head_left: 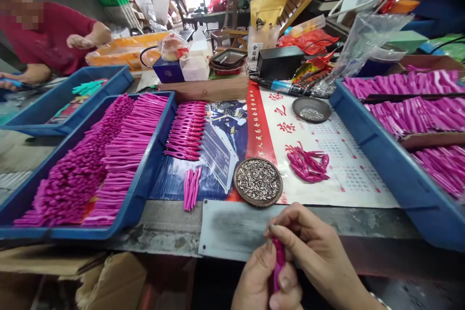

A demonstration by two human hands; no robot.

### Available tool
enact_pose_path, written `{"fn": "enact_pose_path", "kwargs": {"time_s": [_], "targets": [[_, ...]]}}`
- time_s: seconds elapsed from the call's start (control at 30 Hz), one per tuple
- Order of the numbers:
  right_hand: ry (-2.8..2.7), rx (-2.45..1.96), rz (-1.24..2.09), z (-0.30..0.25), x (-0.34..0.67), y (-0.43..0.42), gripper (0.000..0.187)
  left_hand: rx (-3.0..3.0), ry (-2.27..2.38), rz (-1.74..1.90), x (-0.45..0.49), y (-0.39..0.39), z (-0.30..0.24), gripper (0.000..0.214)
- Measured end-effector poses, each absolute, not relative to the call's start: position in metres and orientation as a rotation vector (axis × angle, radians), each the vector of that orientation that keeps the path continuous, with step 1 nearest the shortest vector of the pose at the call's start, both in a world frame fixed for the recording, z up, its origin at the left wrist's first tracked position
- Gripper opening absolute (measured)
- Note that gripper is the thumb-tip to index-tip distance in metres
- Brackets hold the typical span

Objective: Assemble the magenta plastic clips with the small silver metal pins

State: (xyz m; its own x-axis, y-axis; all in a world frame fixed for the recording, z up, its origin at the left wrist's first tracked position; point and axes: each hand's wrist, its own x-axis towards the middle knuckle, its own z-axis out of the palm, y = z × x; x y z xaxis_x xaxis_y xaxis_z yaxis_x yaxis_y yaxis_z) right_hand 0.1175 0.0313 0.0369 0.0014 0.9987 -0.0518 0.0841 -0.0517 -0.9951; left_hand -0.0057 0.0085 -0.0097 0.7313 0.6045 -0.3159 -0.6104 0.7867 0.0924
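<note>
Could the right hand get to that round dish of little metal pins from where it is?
Probably yes: the dish sits open just beyond the right hand, nothing standing between. It shares a grip on a pink piece with the left hand, though.

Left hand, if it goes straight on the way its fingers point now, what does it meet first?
Probably the round dish of small metal pins, just beyond the grey sheet. The left hand, pinching the pink piece, points toward it; depth is unclear.
</note>
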Motion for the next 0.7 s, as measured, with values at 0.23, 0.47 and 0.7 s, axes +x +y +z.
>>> {"fn": "enact_pose_path", "kwargs": {"time_s": [0.23, 0.47, 0.7], "targets": [[-1.153, -1.294, 1.224, 0.034, 0.115, 0.035, 0.021, -0.028, 0.404, 0.623, -0.008, 0.013, -0.004, 0.036], [-1.22, -1.226, 1.102, 0.047, 0.13, 0.026, 0.012, 0.13, 0.386, 0.76, -0.006, 0.016, 0.011, 0.03], [-1.459, -1.222, 1.039, 0.042, 0.141, 0.006, 0.016, 0.154, 0.298, 0.737, 0.006, 0.017, -0.001, 0.041]]}}
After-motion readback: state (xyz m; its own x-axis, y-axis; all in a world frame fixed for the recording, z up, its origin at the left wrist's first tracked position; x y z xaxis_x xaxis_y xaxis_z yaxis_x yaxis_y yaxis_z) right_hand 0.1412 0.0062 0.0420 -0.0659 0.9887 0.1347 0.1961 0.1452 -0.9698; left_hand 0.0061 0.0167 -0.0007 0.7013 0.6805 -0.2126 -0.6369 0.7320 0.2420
